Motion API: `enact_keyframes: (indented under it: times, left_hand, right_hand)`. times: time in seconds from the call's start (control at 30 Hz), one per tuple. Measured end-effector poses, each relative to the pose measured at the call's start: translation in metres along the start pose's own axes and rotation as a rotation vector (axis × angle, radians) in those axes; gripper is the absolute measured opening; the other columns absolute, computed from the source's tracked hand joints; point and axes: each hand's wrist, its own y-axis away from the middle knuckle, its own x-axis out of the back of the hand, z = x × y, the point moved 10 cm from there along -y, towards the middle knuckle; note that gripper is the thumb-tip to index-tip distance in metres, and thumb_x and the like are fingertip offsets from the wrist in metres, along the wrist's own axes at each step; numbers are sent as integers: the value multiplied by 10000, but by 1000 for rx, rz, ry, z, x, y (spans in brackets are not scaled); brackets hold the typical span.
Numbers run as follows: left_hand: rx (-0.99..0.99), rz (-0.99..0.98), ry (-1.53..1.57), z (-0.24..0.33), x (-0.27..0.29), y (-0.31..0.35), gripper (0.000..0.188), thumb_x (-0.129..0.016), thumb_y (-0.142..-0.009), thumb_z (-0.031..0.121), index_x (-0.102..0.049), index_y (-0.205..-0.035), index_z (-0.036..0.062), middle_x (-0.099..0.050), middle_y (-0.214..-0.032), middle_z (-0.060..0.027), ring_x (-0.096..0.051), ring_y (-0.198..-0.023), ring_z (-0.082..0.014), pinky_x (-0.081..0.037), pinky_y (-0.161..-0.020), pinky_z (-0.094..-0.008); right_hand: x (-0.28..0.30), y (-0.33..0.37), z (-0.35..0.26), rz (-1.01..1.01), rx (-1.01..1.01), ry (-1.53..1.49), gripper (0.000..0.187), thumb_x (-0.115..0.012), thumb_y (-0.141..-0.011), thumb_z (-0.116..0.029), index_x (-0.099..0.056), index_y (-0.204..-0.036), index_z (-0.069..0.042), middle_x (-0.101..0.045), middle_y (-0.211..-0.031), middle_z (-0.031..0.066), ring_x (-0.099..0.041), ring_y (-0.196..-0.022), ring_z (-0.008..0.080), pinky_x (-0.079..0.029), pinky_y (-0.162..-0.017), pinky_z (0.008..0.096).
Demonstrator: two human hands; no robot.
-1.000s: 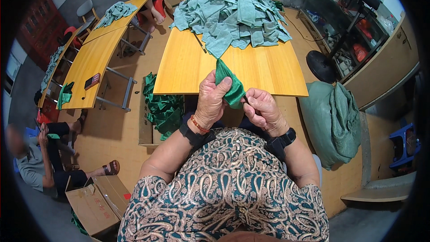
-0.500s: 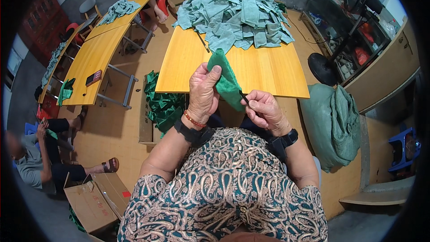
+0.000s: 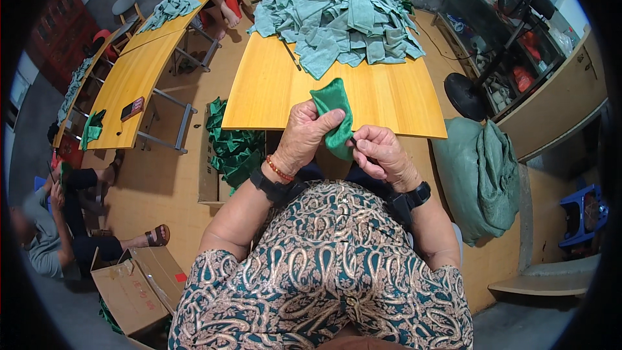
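A small green velvety cloth piece [image 3: 335, 111], pouch-like in shape, is held up in front of me beyond the near table edge. My left hand [image 3: 303, 135] is closed on it, thumb pressed on its face. At the cloth's right edge, my right hand [image 3: 383, 154] pinches a thin black piece [image 3: 352, 137], mostly covered by the fingers, so whether it is a stick or a cord does not show. A large heap of pale green cloth pieces [image 3: 337, 16] covers the far part of the yellow table [image 3: 259, 100]. A slim dark stick [image 3: 289, 56] lies beside the heap.
Left of my table, a carton [image 3: 206, 175] contains green cloth pieces [image 3: 234, 149]. A big green sack [image 3: 476, 178] stands at the right, near a black fan [image 3: 468, 97]. Another carton [image 3: 139, 288] sits lower left, beside a seated person [image 3: 48, 227]. Long yellow tables [image 3: 123, 84] stand further left.
The green cloth has tilted and bunched, its upper end lower than before. My left hand has shifted right, closer to my right hand, and the black piece shows less.
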Motion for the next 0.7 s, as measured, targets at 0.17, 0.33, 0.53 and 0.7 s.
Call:
enact_keyframes:
  times: [0.17,0.33,0.53,0.7]
  left_hand:
    - [-119,258,146,9,52,-9,151,-640,-968,196,-659,-1031,61,-685,-915,-2,-649,-796,-76,-529,-718,-251]
    - [-219,474,328,26,94,-7,164,-626,-976,220,-633,-1057,77,-682,-967,-26,-669,-866,-159,-557,-795,-337]
    - [-73,381,385,3,74,-11,176,-618,-980,254,-636,-1023,84,-678,-927,-29,-673,-829,-179,-569,-774,-356]
    - [-115,426,320,-1,84,-9,187,-614,-982,252,-628,-1052,79,-680,-944,-30,-672,-853,-175,-566,-797,-352]
  right_hand:
    - [9,-2,9,75,-99,172,192,-636,-953,-142,-636,-1057,18,-599,-666,28,-423,-382,27,-301,-341,159]
    - [38,-4,-1,143,-20,218,213,-686,-909,-146,-636,-1028,23,-554,-650,-13,-441,-422,28,-314,-360,170]
    - [19,-41,-25,246,225,471,282,-723,-870,-118,-622,-1102,7,-632,-805,3,-552,-621,37,-430,-527,182]
    - [-8,-69,-10,163,260,409,311,-742,-852,-95,-634,-1124,9,-671,-896,10,-607,-732,52,-503,-660,209]
